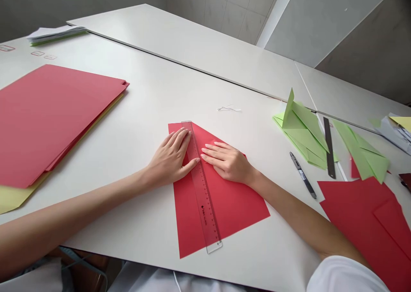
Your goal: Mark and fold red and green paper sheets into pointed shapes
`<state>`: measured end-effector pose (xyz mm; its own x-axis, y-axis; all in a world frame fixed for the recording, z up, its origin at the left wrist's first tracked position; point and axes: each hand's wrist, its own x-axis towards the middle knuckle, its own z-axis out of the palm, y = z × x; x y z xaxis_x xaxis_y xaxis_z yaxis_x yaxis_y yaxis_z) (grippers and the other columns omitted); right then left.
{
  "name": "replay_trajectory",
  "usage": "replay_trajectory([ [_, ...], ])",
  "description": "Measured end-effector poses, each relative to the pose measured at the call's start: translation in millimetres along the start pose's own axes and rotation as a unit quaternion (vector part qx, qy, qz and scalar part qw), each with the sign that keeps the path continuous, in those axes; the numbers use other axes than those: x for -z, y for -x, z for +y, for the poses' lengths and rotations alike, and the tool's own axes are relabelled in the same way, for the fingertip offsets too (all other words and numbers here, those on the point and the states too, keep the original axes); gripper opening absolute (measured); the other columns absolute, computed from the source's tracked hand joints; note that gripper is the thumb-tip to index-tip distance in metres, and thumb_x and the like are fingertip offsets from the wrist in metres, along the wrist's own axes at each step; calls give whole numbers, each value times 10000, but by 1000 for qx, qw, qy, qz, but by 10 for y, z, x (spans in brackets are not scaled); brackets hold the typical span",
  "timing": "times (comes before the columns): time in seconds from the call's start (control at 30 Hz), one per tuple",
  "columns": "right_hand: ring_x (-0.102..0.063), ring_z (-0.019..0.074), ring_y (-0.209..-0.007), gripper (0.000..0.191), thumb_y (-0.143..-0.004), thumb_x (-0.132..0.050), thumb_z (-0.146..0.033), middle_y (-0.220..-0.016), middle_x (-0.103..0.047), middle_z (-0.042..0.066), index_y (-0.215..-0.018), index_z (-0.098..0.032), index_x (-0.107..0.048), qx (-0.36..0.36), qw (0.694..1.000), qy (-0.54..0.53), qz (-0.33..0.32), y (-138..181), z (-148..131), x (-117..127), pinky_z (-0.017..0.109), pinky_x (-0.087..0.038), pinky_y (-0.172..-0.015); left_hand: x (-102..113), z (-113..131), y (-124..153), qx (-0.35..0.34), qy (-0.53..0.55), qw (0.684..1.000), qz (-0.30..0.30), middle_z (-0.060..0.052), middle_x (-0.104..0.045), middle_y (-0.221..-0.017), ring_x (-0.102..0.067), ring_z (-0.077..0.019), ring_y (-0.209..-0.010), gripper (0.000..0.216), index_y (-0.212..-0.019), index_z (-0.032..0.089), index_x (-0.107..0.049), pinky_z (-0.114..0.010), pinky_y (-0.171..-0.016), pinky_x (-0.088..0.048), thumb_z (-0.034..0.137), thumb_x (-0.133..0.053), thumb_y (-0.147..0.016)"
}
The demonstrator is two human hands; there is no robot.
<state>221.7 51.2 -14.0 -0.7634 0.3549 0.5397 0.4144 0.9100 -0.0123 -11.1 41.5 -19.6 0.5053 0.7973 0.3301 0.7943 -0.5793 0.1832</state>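
Item one: we list a flat, bright red paper sheet [239, 202] with straight edges, lying on the white smooth-topped table [144, 99], directly in front of the person. Item two: a long, clear plastic ruler [204, 210] with dark markings, laid lengthwise on that sheet, its near end overhanging the paper's near edge.

Left hand [171, 157]: palm down, fingers close together, thumb spread apart from them; we see fingertips and thumb resting on the ruler. Right hand [227, 161]: palm down on the red sheet, fingers extended and slightly apart, tips just beside the ruler's right edge. We find neither hand clamped on anything.

Surroundings, right: a grey-and-black slim pen [302, 175]; a dark, flat, narrow strip [329, 148]; two light green folded paper pieces [303, 133], one with a flap standing up; more red paper [353, 215] nearer the person. Left: a broad stack of red sheets [61, 120], with yellow paper [16, 198] showing beneath.
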Motion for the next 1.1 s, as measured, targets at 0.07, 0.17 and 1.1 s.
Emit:
replay_trajectory([
  [0.07,-640,231,-1146,274,-925,-485,-59,-1160,-706,94,-1085,-111,-702,2,1000,1,4,-1,-1,0,414,-526,-1018,1,-3,0,1,2,1000,0,-223,-396,-1439,-374,-341,-1352,721,-1427,41,-318,-470,-1147,-287,573,-354,-943],
  [0.17,-644,246,-1139,269,-916,-496,-46,-1153,-708,101,-1084,-87,-702,5,1000,0,8,2,-2,-2,424,-528,-1014,4,-3,-1,1,5,1000,-1,-214,-394,-1441,-375,-339,-1352,712,-1434,57,-310,-473,-1145,-291,570,-356,-943],
  [1.1,-636,222,-1153,284,-922,-476,-66,-1173,-701,97,-1087,-114,-703,-7,1000,-11,6,6,3,-11,403,-516,-1024,28,-9,-15,3,12,1000,-14,-202,-366,-1459,-364,-349,-1357,706,-1455,96,-275,-495,-1133,-309,570,-355,-938],
])
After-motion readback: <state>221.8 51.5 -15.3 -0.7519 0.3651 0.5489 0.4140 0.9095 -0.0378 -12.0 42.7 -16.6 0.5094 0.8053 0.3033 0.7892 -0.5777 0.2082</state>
